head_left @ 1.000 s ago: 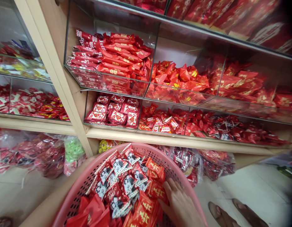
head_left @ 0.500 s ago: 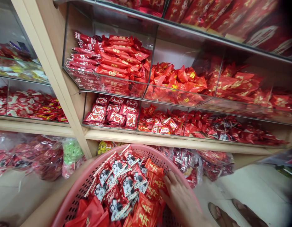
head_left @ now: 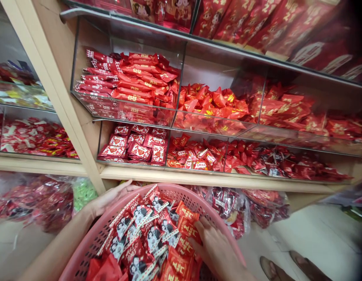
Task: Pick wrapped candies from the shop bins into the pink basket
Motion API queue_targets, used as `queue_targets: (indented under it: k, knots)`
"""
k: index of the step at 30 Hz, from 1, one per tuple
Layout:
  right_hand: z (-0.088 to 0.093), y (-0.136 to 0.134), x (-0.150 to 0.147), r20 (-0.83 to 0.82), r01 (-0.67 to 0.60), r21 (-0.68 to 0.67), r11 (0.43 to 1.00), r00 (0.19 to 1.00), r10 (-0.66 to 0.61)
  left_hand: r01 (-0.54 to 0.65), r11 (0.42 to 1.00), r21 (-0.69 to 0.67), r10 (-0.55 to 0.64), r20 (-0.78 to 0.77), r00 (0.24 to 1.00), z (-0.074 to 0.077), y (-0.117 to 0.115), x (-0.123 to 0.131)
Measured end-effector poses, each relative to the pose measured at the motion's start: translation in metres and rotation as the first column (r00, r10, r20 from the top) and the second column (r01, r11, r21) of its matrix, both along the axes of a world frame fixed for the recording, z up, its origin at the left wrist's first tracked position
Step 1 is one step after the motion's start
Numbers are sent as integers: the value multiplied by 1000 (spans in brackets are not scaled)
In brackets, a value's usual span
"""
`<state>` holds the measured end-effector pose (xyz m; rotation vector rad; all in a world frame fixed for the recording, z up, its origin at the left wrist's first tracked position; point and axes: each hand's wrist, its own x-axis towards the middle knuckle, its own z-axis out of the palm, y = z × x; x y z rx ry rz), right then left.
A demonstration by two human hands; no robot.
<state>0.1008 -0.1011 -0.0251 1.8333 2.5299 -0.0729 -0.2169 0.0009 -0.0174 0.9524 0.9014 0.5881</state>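
Observation:
A pink plastic basket [head_left: 85, 230] with a perforated wall holds a heap of wrapped sweets. Black-and-white figure prints mark the red packets [head_left: 153, 236] in its middle. Orange-red packets with gold lettering [head_left: 177, 263] lie along the right, and plain red packets [head_left: 106, 269] at the near left. My left hand [head_left: 115, 199] is outside the far-left rim, fingers stretched out and against the basket. Inside the right side, my right hand [head_left: 213, 244] touches the gold-lettered packets, its thumb and fingers apart and bent; the lower fingers are partly hidden.
Wooden shelves [head_left: 175, 175] with clear-fronted bins of red wrapped sweets [head_left: 139, 82] stand ahead. Bagged sweets [head_left: 227, 205] lie on the floor beneath, more bags [head_left: 43, 199] at left. A person's sandalled feet [head_left: 286, 265] are at the lower right.
The view has shifted slightly, so the shelves sit lower and further left. My left hand has come into sight beyond the basket's far-left rim. My right hand stays at the gold-lettered packets.

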Motion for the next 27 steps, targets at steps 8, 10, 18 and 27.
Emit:
queue_targets:
  k: [8,10,18,27]
  knots:
    - [-1,2,-9,10,26,-38,999,1000,-26,92,982,166,-67,-151,986,5,-1,16]
    - [-7,3,-8,-8,36,-6,999,999,-36,95,980,173,-72,-137,988,3,-1,17]
    - [-12,3,-5,-76,15,56,998,997,-11,76,985,156,-60,-103,993,1,-3,14]
    - [6,1,-2,-100,25,35,999,995,-21,83,989,122,-78,-50,996,4,-4,18]
